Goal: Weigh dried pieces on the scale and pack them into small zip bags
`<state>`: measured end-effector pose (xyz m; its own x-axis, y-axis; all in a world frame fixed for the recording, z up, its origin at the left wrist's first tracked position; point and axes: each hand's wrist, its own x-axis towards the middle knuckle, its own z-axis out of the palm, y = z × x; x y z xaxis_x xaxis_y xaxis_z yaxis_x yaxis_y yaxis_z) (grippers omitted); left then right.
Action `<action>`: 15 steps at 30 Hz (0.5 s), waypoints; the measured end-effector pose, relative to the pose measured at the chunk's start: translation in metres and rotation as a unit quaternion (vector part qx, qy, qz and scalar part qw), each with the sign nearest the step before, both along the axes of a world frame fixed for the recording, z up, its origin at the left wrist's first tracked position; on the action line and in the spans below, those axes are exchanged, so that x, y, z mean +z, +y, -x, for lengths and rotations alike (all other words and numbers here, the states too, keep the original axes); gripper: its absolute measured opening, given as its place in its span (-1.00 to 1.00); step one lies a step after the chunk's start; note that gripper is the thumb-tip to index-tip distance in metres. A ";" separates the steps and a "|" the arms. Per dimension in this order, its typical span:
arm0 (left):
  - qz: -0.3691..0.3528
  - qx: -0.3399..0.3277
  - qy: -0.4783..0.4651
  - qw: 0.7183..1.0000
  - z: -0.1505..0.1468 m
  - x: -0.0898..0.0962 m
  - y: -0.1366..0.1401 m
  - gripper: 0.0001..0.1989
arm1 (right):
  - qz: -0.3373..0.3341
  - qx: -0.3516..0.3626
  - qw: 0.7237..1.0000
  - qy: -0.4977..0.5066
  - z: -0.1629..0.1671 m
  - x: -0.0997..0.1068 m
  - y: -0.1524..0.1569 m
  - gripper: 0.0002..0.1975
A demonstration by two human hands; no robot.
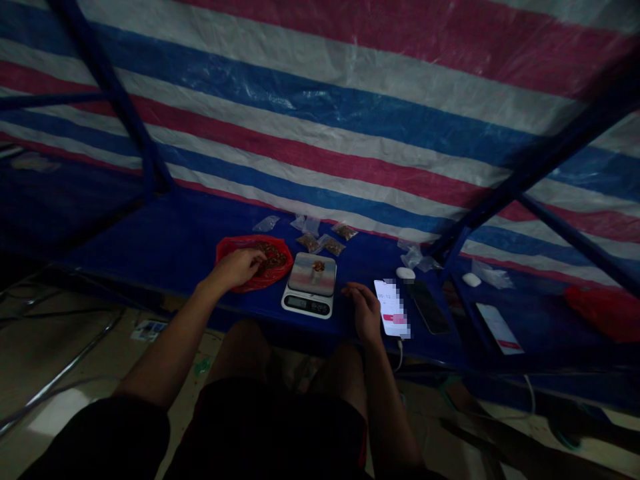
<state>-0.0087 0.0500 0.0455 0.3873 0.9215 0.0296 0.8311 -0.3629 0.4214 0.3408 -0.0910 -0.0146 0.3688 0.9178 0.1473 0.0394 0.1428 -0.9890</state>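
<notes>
My left hand (239, 268) reaches into an open red plastic bag (227, 247), its fingers drawn together at the small brown pieces (273, 257) inside. What sits between the fingertips is too small to make out. Right of the bag stands a white kitchen scale (306, 305) with a lit display. On its plate is a small cup (317, 273) heaped with brown pieces. My right hand (366, 310) rests at the table's front edge between the scale and a lit phone (390, 307), fingers loosely bent, with nothing visible in them.
Behind the scale lie several small clear bags of brown pieces (331, 245) and clear plastic bags (266, 223). To the right are a dark phone (429, 307), a white case (405, 273) and another phone (500, 328). Blue metal bars (480, 207) and a striped sheet (320, 133) stand behind.
</notes>
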 end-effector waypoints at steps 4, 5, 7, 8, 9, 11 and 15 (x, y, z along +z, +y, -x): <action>-0.042 0.004 -0.076 0.996 -0.008 0.014 0.013 -0.71 | -0.002 0.006 1.000 -0.006 -0.001 -0.002 0.000 -0.71; -0.058 0.018 -0.100 0.993 -0.010 0.019 0.021 -0.71 | -0.002 0.006 1.000 -0.008 -0.001 -0.002 -0.001 -0.71; -0.089 0.055 -0.133 0.986 -0.015 0.028 0.045 -0.68 | -0.001 0.005 1.000 -0.011 -0.001 -0.002 -0.001 -0.71; -0.100 0.075 -0.136 0.983 -0.018 0.032 0.060 -0.65 | -0.001 0.004 1.000 -0.011 -0.001 -0.001 -0.001 -0.71; -0.099 0.095 -0.128 0.982 -0.020 0.034 0.077 -0.58 | -0.001 0.004 1.000 -0.009 0.000 -0.001 -0.001 -0.71; -0.056 0.140 -0.071 0.986 -0.024 0.034 0.109 -0.39 | -0.002 0.003 1.000 -0.005 0.000 0.000 -0.001 -0.72; -0.005 0.165 -0.030 0.986 -0.032 0.023 0.156 -0.26 | -0.002 -0.002 1.000 -0.002 0.002 0.002 -0.001 -0.72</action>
<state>0.0230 0.2062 0.0687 0.0639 0.9966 0.0525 0.8786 -0.0811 0.4706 0.3388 -0.0922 -0.0127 0.3712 0.9160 0.1522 0.0445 0.1462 -0.9883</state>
